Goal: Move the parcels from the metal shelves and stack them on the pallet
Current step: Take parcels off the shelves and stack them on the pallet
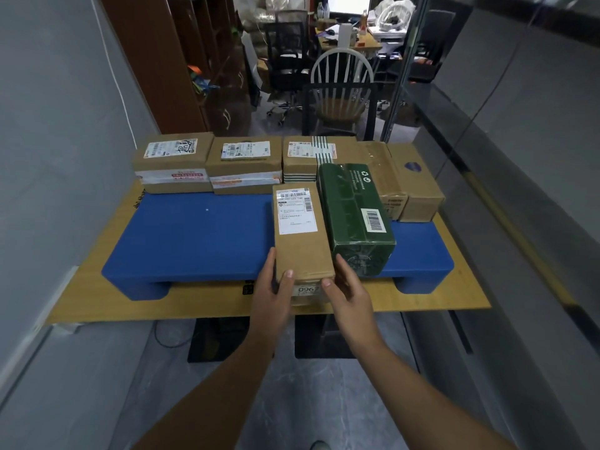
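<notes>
Parcels [245, 164] line the back edge of the blue pallet [201, 235], five brown cartons side by side. The three on the left carry white labels on top, and the one at far right shows a blue emblem. In front of the right end of that row lies a dark green box [354, 216], lengthwise toward me, with a barcode sticker on its upper face. Touching its left side is the long brown parcel [302, 235] that I hold, white shipping label up. Its far end is over the pallet and its near end sticks out past the pallet's front edge. Whether it rests on the pallet or hangs just above it, I cannot tell. My left hand [272, 287] grips the near left corner, thumb on top and fingers [270, 259] laid along the left side. My right hand [349, 287] grips the near right corner the same way, thumb on top and fingers [344, 266] pressed against the right side, in the narrow place next to the dark green box. The pallet lies on a flat cardboard sheet [97, 297]. Beyond it stand a white spindle-back chair [341, 89] and a black office chair [285, 60].
</notes>
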